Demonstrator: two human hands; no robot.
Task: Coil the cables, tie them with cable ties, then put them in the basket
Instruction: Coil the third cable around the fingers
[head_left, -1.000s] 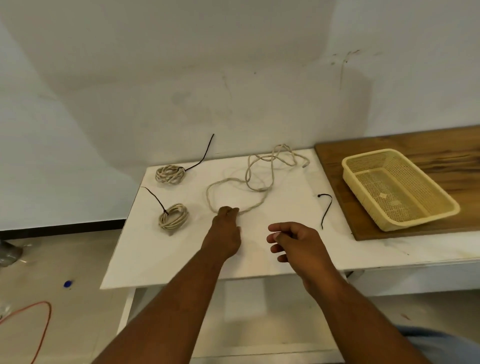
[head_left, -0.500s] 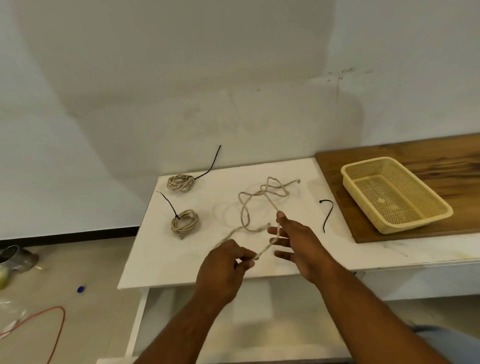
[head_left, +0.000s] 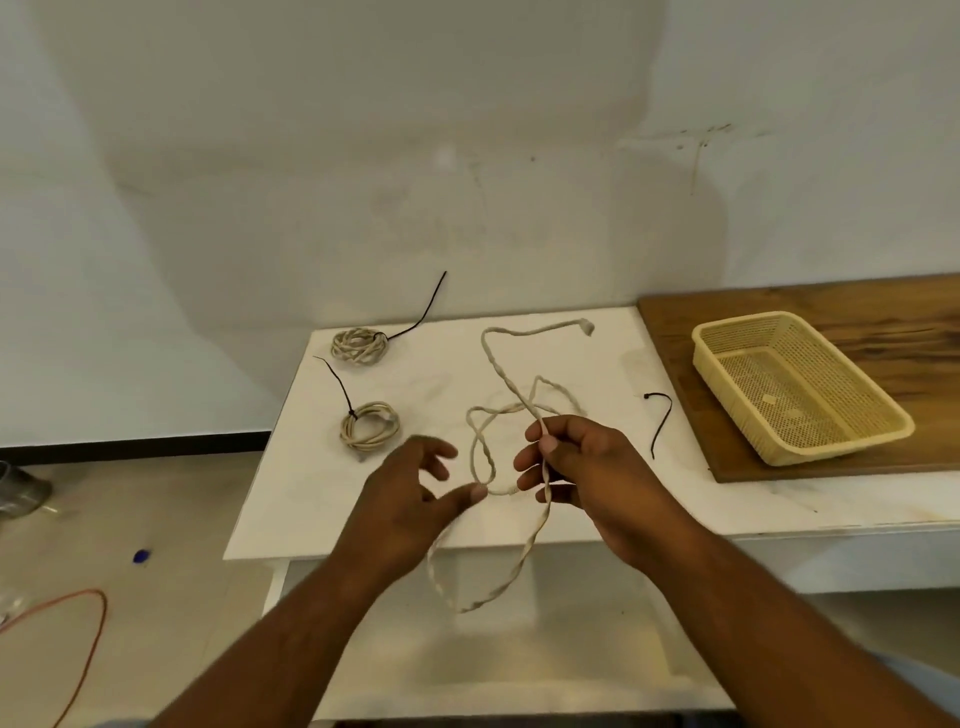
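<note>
A long beige twisted cable (head_left: 511, 385) lies loose on the white table (head_left: 322, 499). My right hand (head_left: 587, 467) pinches it between thumb and forefinger above the table's front part. From that pinch a loop hangs down past the front edge and rises to my left hand (head_left: 410, 499). That hand's fingers are spread, and the cable runs by its thumb. Two coiled cables (head_left: 360, 344) (head_left: 370, 424), each bound with a black tie, lie at the table's left. A loose black cable tie (head_left: 662, 421) lies to the right of my hands. The yellow mesh basket (head_left: 779, 457) is empty.
The basket stands on a brown wooden board (head_left: 883, 306) at the right. A white wall rises behind the table. On the floor to the left are an orange cord (head_left: 91, 629), a small blue object (head_left: 141, 556) and a metal object (head_left: 18, 488).
The cable has been lifted from the table and drawn toward me. My right hand has taken it in a pinch. My left hand's pinch has loosened and its fingers have spread.
</note>
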